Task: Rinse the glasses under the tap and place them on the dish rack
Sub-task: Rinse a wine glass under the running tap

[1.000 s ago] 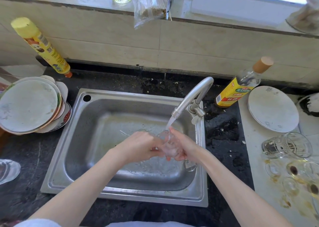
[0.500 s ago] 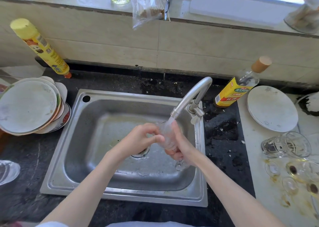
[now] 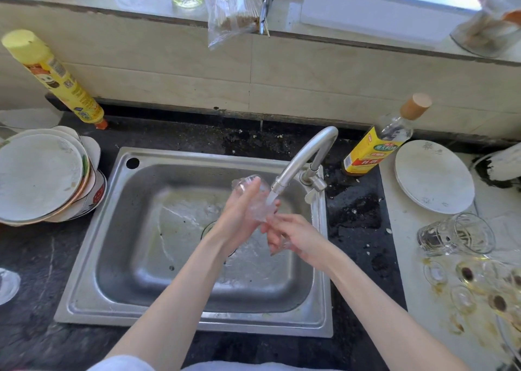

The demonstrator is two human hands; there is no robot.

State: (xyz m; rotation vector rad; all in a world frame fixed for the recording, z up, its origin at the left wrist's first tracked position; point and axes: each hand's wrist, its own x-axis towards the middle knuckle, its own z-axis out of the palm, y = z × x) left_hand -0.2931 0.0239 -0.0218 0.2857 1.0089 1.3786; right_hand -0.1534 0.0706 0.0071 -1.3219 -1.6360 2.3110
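Over the steel sink (image 3: pixel 146 311) I hold a clear glass (image 3: pixel 255 198) tilted, one end pointing up and left, beside the stream from the tap (image 3: pixel 304 156). My left hand (image 3: pixel 236 218) wraps around the body of the glass. My right hand (image 3: pixel 296 236) grips its lower end with curled fingers, and water runs over both. Dirty glasses wait on the right counter: a tumbler on its side (image 3: pixel 456 236) and several small stained ones (image 3: pixel 465 276).
A stack of plates (image 3: pixel 39 176) sits left of the sink, with a yellow spray bottle (image 3: pixel 56 80) behind it and a glass (image 3: pixel 7 286) at the left edge. To the right stand a yellow-labelled bottle (image 3: pixel 375 147) and a white plate (image 3: pixel 434 176).
The glass has turned and risen, one end now pointing up and left. My left hand has slid up around it, and my right hand has dropped to its lower end.
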